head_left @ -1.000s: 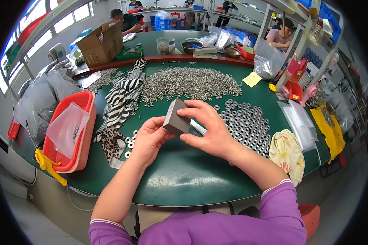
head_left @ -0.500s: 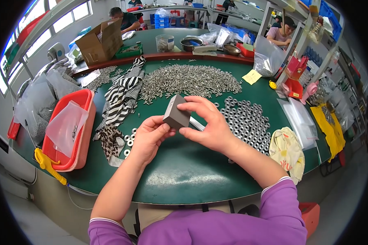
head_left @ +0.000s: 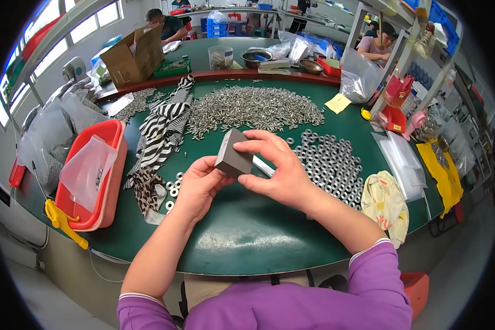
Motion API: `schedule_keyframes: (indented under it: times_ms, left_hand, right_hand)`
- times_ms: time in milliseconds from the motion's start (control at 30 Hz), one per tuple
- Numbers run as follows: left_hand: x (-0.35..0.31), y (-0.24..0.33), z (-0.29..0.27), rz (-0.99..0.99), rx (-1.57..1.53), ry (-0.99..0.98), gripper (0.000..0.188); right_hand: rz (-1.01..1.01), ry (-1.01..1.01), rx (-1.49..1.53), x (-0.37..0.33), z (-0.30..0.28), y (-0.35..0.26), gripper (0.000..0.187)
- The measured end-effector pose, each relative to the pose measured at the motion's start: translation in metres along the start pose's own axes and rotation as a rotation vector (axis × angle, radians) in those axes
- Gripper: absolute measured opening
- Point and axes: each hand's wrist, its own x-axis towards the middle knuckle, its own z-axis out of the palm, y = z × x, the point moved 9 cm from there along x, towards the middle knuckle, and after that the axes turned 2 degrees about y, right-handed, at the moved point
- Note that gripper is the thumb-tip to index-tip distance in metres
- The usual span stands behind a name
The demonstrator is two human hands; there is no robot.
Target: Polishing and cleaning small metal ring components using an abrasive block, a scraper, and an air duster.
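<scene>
A dark grey rectangular block [head_left: 235, 158] is held tilted above the green table, between my two hands. My left hand [head_left: 199, 184] pinches its lower left end with thumb and fingers. My right hand [head_left: 280, 170] grips the other side, fingers on top and thumb at the lower edge. Behind the block and partly hidden by my right hand is a pale, flat strip [head_left: 263, 166]. Many metal rings [head_left: 333, 165] lie to the right of my right hand, and several more rings [head_left: 174, 192] sit beside my left wrist. Beyond my hands spreads a heap of small metal pins [head_left: 256, 107].
Striped cloth [head_left: 160, 126] and a red basket [head_left: 121, 165] with a plastic bag stand left. A yellow air gun [head_left: 63, 220] hangs at the left edge. Right are a cream cloth [head_left: 385, 203], clear bags [head_left: 404, 168] and a metal rack. Two co-workers sit farther back.
The block has shifted slightly left and tipped a little in my hands. Both hands keep their hold, and the things on the table look unchanged.
</scene>
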Motion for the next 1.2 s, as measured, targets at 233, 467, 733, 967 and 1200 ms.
schedule_keyframes:
  times_ms: [233,467,733,967,1200]
  left_hand:
    - [0.0,0.0,-0.006,-0.012,-0.01,0.027,0.02]
    - [-0.002,0.0,-0.008,0.006,0.007,0.011,0.022]
    - [-0.005,0.007,-0.001,0.042,0.003,0.008,0.023]
    - [-0.004,0.013,0.006,0.052,0.019,-0.012,0.02]
    - [0.0,0.011,0.004,0.04,0.01,0.033,0.02]
  right_hand:
    - [-0.15,-0.083,-0.006,-0.007,0.014,-0.035,0.049]
    - [-0.162,-0.039,0.005,-0.008,0.013,-0.037,0.046]
    - [-0.169,-0.043,0.012,-0.005,0.012,-0.042,0.044]
    - [0.158,0.164,-0.08,0.006,-0.031,0.036,0.043]
    - [0.097,0.083,-0.014,0.004,-0.022,0.021,0.046]
